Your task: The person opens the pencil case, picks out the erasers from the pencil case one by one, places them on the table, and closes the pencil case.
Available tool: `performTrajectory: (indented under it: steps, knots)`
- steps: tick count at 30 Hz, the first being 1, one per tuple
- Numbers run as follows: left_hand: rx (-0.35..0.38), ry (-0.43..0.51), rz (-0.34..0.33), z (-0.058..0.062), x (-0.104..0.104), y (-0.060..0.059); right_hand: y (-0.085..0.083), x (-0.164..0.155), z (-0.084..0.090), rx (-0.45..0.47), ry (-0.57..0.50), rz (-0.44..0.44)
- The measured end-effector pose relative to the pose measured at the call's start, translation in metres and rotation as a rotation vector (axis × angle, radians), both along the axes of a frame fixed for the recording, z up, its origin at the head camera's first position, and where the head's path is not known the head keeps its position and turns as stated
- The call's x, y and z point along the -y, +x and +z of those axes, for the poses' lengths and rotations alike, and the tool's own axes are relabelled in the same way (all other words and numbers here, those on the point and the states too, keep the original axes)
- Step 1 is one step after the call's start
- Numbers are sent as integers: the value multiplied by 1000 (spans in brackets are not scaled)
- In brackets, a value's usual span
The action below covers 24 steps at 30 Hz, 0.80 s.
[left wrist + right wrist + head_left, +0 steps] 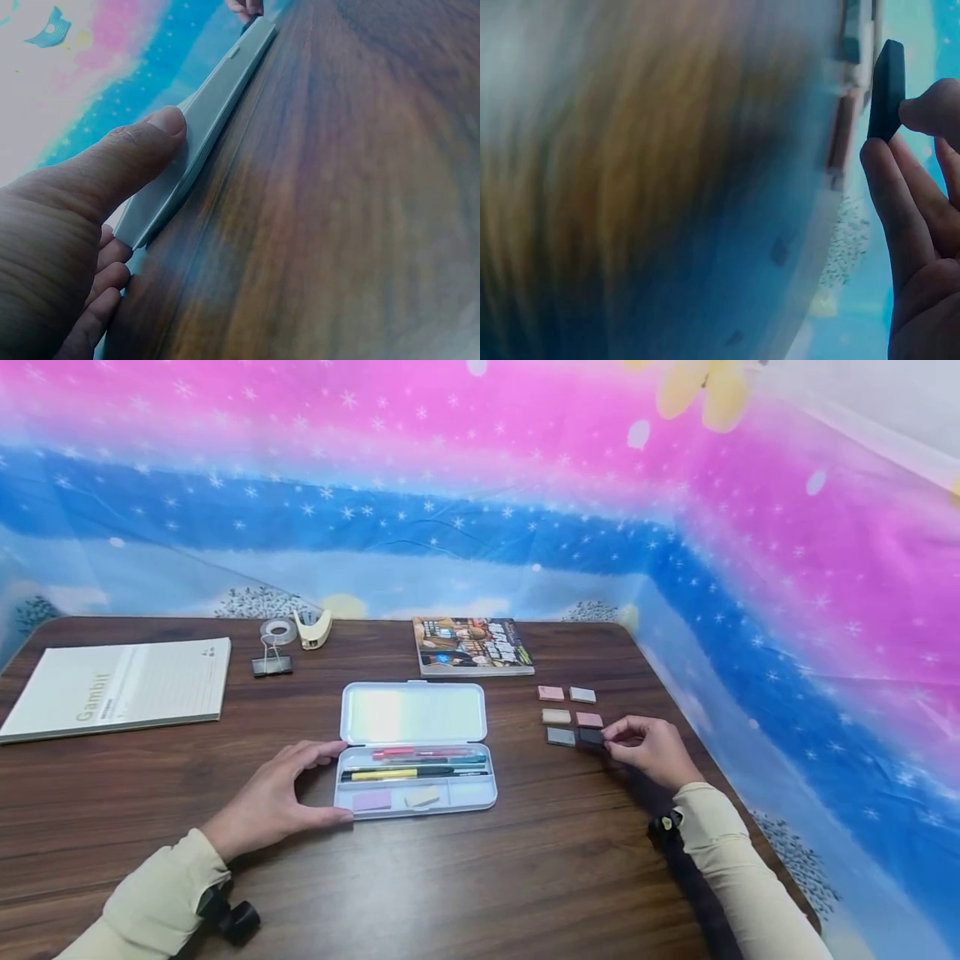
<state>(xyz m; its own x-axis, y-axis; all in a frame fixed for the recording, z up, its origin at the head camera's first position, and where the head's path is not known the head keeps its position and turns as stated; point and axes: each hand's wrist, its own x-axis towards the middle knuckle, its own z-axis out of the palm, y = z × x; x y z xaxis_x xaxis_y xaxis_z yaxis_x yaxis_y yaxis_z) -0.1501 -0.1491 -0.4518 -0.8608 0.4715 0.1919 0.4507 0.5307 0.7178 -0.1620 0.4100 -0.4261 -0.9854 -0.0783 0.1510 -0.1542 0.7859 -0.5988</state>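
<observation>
- Since the dark wood-grain worktop (525,877) carries everything here, any lift should stay low over it, so a dropped piece lands flat and near at hand.
- The translucent grey plastic pencil case (415,752) lies open at the middle, lid back, with pens in its long tray and a lilac and a cream eraser in the front compartments; it slides easily, so it wants steadying.
- The left hand (273,797) does that: its thumb and fingers bracket the case's left end, the thumb pressed flat against the edge in the left wrist view, fingers relaxed and not closed round anything. My advice is to keep that light pressure sideways, not downward, lest the thin tray tip.
- The right hand (652,750) rests to the right of the case, its grip nearly closed in a pinch.
- The small black rectangular eraser (592,737) sits in that pinch at the lower right corner of a block of six little erasers, pink, cream and grey, well apart from the case. The right wrist view shows it held by its edges between thumb and fingertips (889,187); it seems raised clear of the wood, though blur makes that uncertain. Lifting it straight up would spare the grey eraser (561,736) just beside it a nudge.
</observation>
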Motion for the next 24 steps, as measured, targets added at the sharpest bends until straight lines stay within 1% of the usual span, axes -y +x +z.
performTrajectory:
  steps: [3,7,10,12,14,17,19,21,22,24]
  knots:
    - [-4,0,3,-1,1,1,-6,-5,-4,32,26,20]
    - [-3,2,4,-2,2,3,-12,-6,-6,75,17,22]
    - [3,3,8,-2,2,4,-13,-6,-7,99,-23,10]
    - [3,2,7,-1,2,3,-11,-6,-9,107,-81,-16]
    - [1,0,6,-1,2,3,-7,-6,-11,119,-214,-51]
    - [-5,-3,-1,-1,2,2,1,-2,-16,126,-513,-96]
    - [-7,-4,-3,-1,2,1,5,6,-17,127,-689,-96]
    - [-8,-4,-4,-1,2,1,7,21,-14,127,-784,-64]
    - [-9,-3,-4,-1,2,1,8,30,-12,129,-798,-45]
    - [-12,-1,-6,-1,2,-1,9,53,-6,130,-776,-4]
